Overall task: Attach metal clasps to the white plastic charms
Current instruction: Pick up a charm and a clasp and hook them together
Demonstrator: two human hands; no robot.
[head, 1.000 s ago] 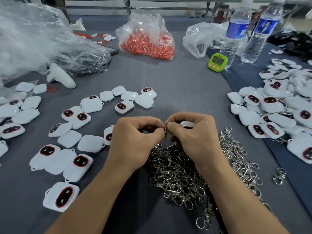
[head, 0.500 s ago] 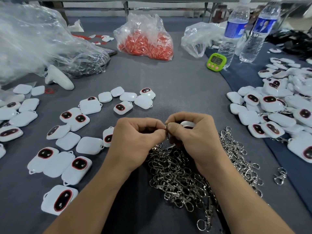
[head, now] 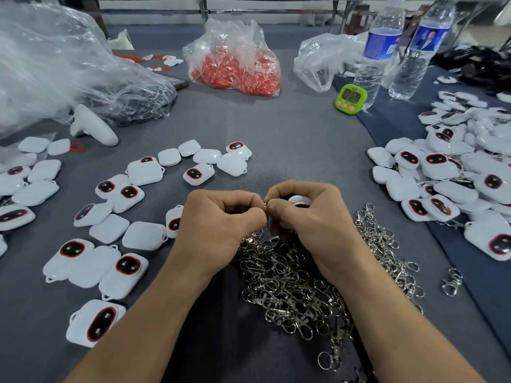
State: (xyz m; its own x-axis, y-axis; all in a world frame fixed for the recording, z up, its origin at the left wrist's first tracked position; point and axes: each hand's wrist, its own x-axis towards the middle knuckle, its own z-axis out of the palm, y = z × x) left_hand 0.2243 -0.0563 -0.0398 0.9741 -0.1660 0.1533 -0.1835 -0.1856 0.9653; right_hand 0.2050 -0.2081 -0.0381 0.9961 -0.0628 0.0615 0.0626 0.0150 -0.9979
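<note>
My left hand [head: 218, 225] and my right hand [head: 309, 222] meet fingertip to fingertip at the table's middle. Between them sits a small metal clasp ring [head: 266, 206], pinched by both thumbs and forefingers. My right hand also holds a white plastic charm [head: 300, 200], mostly hidden behind its fingers. A heap of silver metal clasps [head: 298, 283] lies just below both hands. Loose white charms with red-rimmed dark windows [head: 124, 189] are spread out to the left.
A pile of charms [head: 456, 183] fills the right side. At the back stand a bag of orange parts [head: 237, 67], clear plastic bags [head: 55, 64], two water bottles [head: 378, 51], a green timer [head: 351, 98] and a white controller [head: 91, 128].
Both hands stay joined at the same spot on the clasp ring. The view has shifted slightly; nothing else has moved.
</note>
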